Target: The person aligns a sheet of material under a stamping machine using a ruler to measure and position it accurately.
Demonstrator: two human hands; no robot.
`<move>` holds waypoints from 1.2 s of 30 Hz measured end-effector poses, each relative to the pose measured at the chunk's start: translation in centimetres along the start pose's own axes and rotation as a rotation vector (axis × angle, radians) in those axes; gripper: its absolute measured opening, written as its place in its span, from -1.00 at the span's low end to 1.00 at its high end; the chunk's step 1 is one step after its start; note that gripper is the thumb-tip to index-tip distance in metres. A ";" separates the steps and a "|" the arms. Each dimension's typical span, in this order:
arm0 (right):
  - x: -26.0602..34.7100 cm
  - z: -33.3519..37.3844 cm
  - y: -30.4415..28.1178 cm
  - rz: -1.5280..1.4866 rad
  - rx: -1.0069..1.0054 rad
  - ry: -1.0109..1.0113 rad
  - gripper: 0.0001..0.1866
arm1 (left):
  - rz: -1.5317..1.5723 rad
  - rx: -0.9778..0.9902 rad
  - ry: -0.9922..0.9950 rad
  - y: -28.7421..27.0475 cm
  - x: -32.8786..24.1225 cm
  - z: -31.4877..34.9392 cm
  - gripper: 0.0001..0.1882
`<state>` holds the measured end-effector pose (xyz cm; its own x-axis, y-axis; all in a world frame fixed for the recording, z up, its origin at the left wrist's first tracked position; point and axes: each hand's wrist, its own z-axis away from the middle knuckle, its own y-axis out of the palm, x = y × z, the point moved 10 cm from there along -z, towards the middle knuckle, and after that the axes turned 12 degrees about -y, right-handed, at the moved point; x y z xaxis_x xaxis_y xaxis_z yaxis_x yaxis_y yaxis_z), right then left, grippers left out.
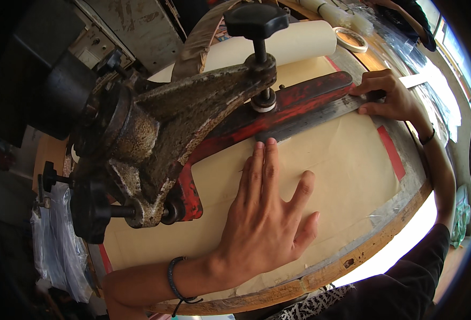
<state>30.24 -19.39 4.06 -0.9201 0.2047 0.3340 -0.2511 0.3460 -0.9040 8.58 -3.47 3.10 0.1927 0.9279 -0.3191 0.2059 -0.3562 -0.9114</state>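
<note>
My left hand (262, 213) lies flat with its fingers spread on a tan sheet of paper (331, 165). Two of its fingertips touch the near end of a long, flat grey metal strip (310, 120), blade-like in shape. At the strip's far right end, my right hand (387, 98) is closed around its dark end, thumb and fingers on either side. Along the strip's far side runs a worn red-and-black bar (304, 98). A heavy cast metal arm (192, 101) with a black knob (256, 21) reaches over the bar.
Red strips (391, 152) show beside the paper. A worn wooden edge (352, 261) borders the board nearest me. Behind stand a cream roll (299, 42) and a tape ring (351, 40). Clear plastic (67, 240) hangs at left. Another person's arm (406, 16) is at top right.
</note>
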 end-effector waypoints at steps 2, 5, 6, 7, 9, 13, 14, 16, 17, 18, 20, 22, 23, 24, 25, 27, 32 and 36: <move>0.1 -0.1 0.1 -0.005 -0.013 -0.005 -0.55 | -0.008 0.004 -0.007 0.0 0.1 0.0 -0.42; 0.2 -0.1 -0.1 -0.001 -0.028 -0.016 -0.55 | -0.007 0.007 -0.005 0.0 0.0 0.0 -0.42; 0.3 -0.1 -0.1 0.001 -0.032 -0.026 -0.55 | -0.008 0.007 -0.005 0.0 0.0 0.0 -0.42; 0.2 -0.1 -0.1 0.001 -0.032 -0.026 -0.55 | -0.007 0.006 -0.004 0.0 0.0 0.0 -0.42; 0.1 -0.1 -0.1 -0.002 -0.030 -0.018 -0.55 | -0.007 0.005 -0.003 0.1 0.1 0.0 -0.42; 0.2 -0.1 -0.1 0.006 -0.039 -0.038 -0.55 | -0.003 0.003 -0.003 0.0 0.1 0.0 -0.42; 0.1 -0.1 0.0 0.006 -0.035 -0.044 -0.54 | -0.005 0.004 -0.003 0.0 0.1 0.0 -0.41; 0.3 -0.1 -0.1 0.009 -0.029 -0.049 -0.54 | -0.003 0.004 -0.003 0.0 0.1 0.0 -0.41; 0.4 -0.1 -0.2 0.005 -0.027 -0.048 -0.54 | -0.002 0.005 -0.002 0.0 0.0 0.0 -0.41; 0.4 -0.1 -0.2 -0.001 -0.027 -0.049 -0.54 | -0.003 0.005 -0.003 0.0 0.1 0.0 -0.41; 0.3 -0.1 -0.1 -0.004 -0.023 -0.052 -0.54 | -0.005 0.007 -0.004 0.1 0.1 0.0 -0.41; 0.3 -0.1 0.0 -0.007 -0.019 -0.054 -0.54 | -0.008 0.006 -0.004 0.0 0.1 0.1 -0.41; 0.4 -0.1 0.0 -0.008 -0.019 -0.055 -0.55 | -0.011 0.004 -0.003 0.0 0.1 0.1 -0.41; 0.5 -0.1 -0.1 -0.009 -0.019 -0.054 -0.55 | -0.010 0.005 -0.002 0.0 0.0 0.1 -0.41; 0.5 -0.1 -0.1 -0.009 -0.019 -0.053 -0.55 | -0.015 0.003 -0.002 0.0 0.0 0.0 -0.41; 0.6 -0.2 -0.1 -0.002 -0.022 -0.074 -0.55 | -0.020 0.001 -0.001 0.0 -0.1 0.0 -0.41; 0.3 0.0 -0.2 0.012 -0.017 -0.054 -0.56 | -0.053 -0.007 0.000 0.1 -0.2 0.0 -0.42; 0.0 0.1 -0.3 0.059 -0.001 -0.019 -0.55 | -0.059 -0.039 0.012 -0.2 -0.3 0.1 -0.42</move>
<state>30.24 -19.59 4.30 -0.9388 0.2075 0.2749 -0.1958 0.3351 -0.9216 8.35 -3.69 3.36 0.1906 0.9461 -0.2618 0.2542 -0.3052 -0.9177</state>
